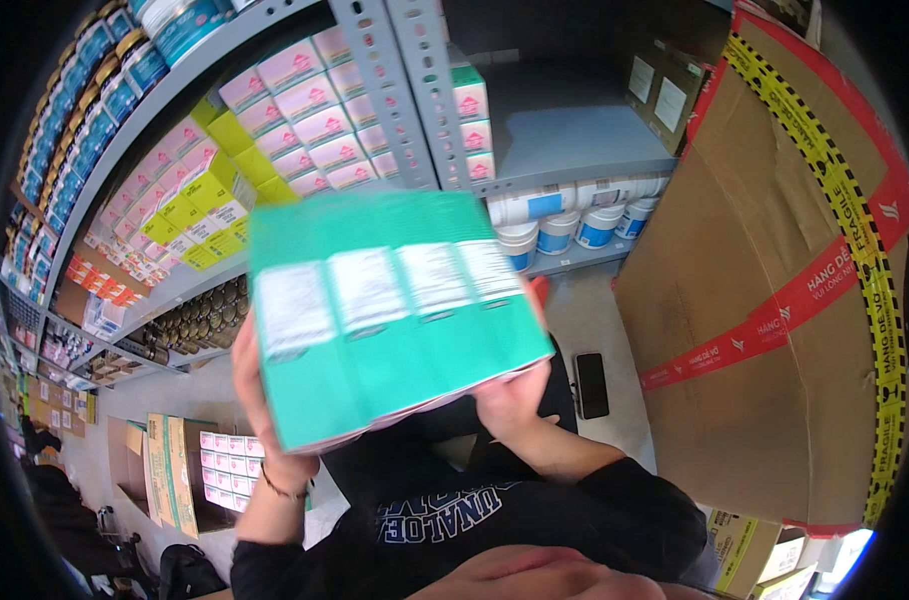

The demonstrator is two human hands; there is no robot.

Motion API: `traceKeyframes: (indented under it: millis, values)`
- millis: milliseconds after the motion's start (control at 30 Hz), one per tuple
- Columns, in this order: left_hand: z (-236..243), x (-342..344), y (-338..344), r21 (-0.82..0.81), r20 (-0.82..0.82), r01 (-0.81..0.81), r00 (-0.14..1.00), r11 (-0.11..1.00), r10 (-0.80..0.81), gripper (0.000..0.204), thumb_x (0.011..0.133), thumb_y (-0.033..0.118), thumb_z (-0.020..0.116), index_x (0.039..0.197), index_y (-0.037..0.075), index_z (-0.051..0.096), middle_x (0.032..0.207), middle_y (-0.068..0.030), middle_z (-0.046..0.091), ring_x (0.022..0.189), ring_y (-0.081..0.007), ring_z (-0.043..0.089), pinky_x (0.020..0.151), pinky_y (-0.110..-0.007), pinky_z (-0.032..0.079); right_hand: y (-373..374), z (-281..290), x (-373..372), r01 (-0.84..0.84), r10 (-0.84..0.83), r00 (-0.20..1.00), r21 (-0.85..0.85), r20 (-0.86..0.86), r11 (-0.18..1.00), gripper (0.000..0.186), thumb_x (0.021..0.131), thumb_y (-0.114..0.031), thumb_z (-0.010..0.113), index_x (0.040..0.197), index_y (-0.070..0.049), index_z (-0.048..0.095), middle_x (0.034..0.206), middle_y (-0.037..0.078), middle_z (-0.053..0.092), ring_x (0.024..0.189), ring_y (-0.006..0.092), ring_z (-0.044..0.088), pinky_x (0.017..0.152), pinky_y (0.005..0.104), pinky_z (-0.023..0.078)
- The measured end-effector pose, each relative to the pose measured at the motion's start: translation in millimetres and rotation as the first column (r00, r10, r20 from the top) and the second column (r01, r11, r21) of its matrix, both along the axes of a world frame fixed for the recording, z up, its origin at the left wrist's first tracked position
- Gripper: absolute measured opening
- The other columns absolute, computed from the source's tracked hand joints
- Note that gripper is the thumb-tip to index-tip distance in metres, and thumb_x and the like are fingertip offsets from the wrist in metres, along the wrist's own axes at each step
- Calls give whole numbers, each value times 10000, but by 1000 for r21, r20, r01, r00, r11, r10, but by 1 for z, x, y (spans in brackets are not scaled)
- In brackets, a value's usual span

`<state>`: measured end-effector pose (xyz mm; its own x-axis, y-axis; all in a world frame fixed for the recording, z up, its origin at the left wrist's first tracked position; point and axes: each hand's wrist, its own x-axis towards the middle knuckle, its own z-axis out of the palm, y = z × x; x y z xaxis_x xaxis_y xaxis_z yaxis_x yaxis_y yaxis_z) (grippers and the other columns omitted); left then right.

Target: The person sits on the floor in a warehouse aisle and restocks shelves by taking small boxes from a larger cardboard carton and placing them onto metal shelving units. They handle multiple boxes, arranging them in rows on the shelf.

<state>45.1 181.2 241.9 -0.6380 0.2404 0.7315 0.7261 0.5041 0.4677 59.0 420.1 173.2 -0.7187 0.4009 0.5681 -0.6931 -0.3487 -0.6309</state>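
Note:
A block of several green boxes (394, 365), packed side by side with white labels on their upper faces, is held up in front of my body. My left hand (261, 400) presses against its left side, with the fingers partly hidden behind it. My right hand (514, 400) grips the near right corner from below. The left part of the block is slightly blurred. Beyond it, a grey metal shelf (564, 115) carries stacked pink and white boxes (319, 125) and white tubs with blue labels (557, 235).
A tall cardboard carton (714, 270) with red and yellow tape stands on the right. A black phone (592, 385) lies on the floor beside it. At the lower left are an open carton (174, 475), small pink-and-white boxes (231, 465) and a black bag (189, 573).

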Motion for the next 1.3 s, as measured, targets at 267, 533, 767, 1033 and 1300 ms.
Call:
traceKeyframes:
  millis: [267,533,767,1033,1300]
  values:
    - [111,-55,177,-227,127,353,935,908,-332,738,921,452,663,1443,-31,462,1456,-297,429,1360,-425,459,1049,-442,454,91,-25,-33,41,-29,999,-502,31,864,719,996,-450,614,1516,-41,331,1496,95,447,1391,253,438,1154,463,356]
    - [154,-128,271,-526,-11,144,984,838,-176,609,983,464,589,1364,-10,572,1322,-237,579,1195,-336,597,964,-345,506,108,5,-108,-65,118,993,-695,30,716,700,999,-556,568,1549,-235,278,1586,22,323,1451,232,332,1144,517,381]
    - [176,-164,296,-573,141,242,970,783,-196,838,923,629,546,1273,-129,611,1051,-328,701,1029,-413,706,939,-412,542,129,-25,-140,144,-20,950,-383,310,913,892,986,-652,519,1614,-165,112,1641,72,221,1483,292,269,1139,615,294]
    - [171,-184,293,-664,64,138,990,735,-128,836,926,636,543,1263,-125,623,1146,-315,681,1086,-421,679,957,-403,524,178,5,-81,339,-569,737,530,363,777,856,762,-241,886,1462,11,463,1297,164,625,1002,238,636,893,376,493]
    - [212,-178,280,-774,-109,-143,990,617,92,764,1014,589,424,1354,-78,572,1305,-320,613,1223,-437,598,1043,-438,475,205,30,-135,347,-776,630,903,-24,253,509,731,-479,847,1090,-127,768,941,143,742,914,340,646,886,439,468]
